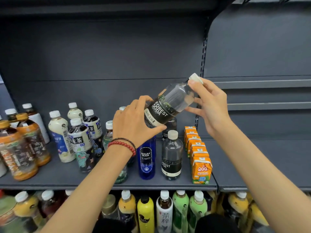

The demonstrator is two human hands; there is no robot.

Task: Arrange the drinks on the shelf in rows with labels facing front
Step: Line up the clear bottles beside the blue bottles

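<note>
Head view: reaching forward, we hold a tilted soda bottle (168, 106), left hand (134, 125) gripping its base, right hand (210, 105) just above, pinching its neck.

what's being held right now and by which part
A tilted Forest Soda bottle: the left hand grips its lower body near the base, the right hand holds it at the cap and shoulder.

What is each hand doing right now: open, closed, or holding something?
The left hand holds the tilted soda bottle by its base.
The right hand holds the same bottle by its top.
</note>
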